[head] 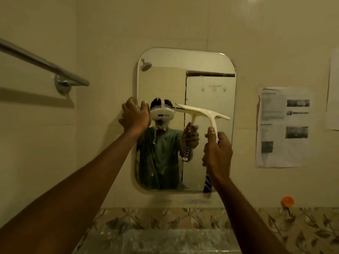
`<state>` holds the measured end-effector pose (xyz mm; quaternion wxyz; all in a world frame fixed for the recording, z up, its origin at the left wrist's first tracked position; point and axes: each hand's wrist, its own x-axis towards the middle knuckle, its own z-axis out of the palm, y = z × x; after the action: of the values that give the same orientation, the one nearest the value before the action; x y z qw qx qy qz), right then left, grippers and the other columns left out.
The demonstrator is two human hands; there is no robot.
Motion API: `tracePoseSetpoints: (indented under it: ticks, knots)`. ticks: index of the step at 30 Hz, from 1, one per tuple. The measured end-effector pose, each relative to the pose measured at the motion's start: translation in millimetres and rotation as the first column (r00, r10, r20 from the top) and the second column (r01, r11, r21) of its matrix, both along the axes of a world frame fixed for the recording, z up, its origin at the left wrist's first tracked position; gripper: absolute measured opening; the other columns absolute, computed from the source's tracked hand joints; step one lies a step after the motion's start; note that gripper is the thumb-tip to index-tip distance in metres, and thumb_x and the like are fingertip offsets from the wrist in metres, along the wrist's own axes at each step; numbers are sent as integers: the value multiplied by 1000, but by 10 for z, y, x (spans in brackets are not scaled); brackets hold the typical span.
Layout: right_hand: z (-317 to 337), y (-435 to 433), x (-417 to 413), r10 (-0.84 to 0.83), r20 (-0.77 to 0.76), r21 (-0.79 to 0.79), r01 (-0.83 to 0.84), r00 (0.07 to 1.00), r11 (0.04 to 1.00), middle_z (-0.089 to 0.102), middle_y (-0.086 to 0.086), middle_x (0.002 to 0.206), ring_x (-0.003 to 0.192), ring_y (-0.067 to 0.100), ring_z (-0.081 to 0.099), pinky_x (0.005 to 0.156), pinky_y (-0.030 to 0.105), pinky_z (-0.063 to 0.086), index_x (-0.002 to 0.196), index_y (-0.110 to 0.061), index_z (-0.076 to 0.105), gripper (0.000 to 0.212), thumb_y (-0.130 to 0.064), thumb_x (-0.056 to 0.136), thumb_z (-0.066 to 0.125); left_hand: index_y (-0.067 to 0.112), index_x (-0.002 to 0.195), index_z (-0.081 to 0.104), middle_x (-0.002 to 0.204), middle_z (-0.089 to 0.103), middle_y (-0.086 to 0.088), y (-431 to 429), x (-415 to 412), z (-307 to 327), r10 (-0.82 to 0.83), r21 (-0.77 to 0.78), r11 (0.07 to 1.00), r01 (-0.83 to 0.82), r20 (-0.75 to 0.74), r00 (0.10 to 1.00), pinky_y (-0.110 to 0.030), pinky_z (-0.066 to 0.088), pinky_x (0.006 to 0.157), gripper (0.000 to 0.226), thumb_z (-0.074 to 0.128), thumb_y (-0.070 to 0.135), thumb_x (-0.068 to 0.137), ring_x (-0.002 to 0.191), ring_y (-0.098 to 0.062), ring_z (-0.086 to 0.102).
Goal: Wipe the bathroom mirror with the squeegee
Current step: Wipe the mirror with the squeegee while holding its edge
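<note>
A rounded rectangular mirror [207, 85] hangs on the tiled wall ahead. My right hand [217, 153] grips the handle of a white squeegee [203, 111], whose blade lies tilted across the mirror's middle, left end higher. A blue-and-white striped end of the handle sticks out below my fist. My left hand [134, 116] rests on the mirror's left edge with fingers curled around the frame. The glass reflects a person in a green shirt holding the squeegee.
A metal towel bar [45, 65] juts from the left wall. Printed paper sheets [283, 127] are stuck to the wall right of the mirror. An orange hook [287, 201] sits lower right. A floral tile band [165, 219] runs below the mirror.
</note>
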<state>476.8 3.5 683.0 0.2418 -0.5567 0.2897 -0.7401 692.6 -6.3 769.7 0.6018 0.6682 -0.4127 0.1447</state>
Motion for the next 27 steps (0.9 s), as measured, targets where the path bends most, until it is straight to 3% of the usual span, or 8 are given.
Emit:
tracePoseSetpoints:
  ticks: [4, 7, 10, 15, 20, 27]
  knots:
    - [163, -102, -116, -32, -67, -50, 29, 997, 998, 60, 0, 72, 53, 8, 55, 45, 23, 44, 101, -19, 56, 23, -39, 99, 45, 12, 137, 40, 140, 41, -13, -113, -34, 41, -89, -78, 994, 82, -95, 991, -45, 41, 101, 52, 38, 46, 98, 123, -32, 46]
    - [320, -151, -207, -59, -119, -98, 47, 991, 994, 60, 3, 70, 53, 13, 54, 46, 28, 45, 99, -22, 57, 20, -38, 99, 46, 10, 120, 53, 119, 56, -9, -125, 98, 51, -103, -155, 984, 86, -107, 989, -38, 47, 86, 42, 35, 43, 100, 104, -26, 56]
    - [669, -179, -255, -103, -147, -163, 78, 984, 983, 60, 12, 71, 52, 19, 53, 41, 28, 46, 97, -20, 56, 20, -38, 99, 46, 7, 103, 62, 93, 61, -9, -110, 260, 71, -60, -162, 985, 57, -9, 998, -32, 43, 73, 45, 30, 39, 103, 83, -22, 56]
    - [1514, -299, -230, -208, -184, -271, 154, 961, 950, 62, 12, 77, 52, 17, 59, 40, 24, 48, 104, -16, 52, 22, -36, 102, 40, 5, 81, 63, 70, 57, -7, -157, 393, 104, 18, -163, 987, 10, 169, 985, -28, 39, 60, 50, 30, 35, 104, 69, -26, 58]
    - [1954, -471, -131, -289, -197, -269, 232, 937, 935, 57, 11, 86, 55, 18, 54, 35, 23, 43, 101, -12, 51, 30, -38, 102, 36, 3, 86, 65, 78, 65, -12, -194, 386, 63, 88, -187, 981, -45, 227, 970, -26, 33, 57, 53, 28, 37, 104, 70, -24, 58]
    - [1814, -590, -12, -380, -271, -301, 298, 884, 906, 51, -2, 67, 51, 12, 52, 54, 39, 55, 97, -16, 45, 21, -33, 104, 34, 4, 87, 67, 82, 69, -13, -249, 431, 23, 74, -226, 974, -18, 243, 967, -23, 35, 53, 54, 28, 38, 103, 73, -27, 65]
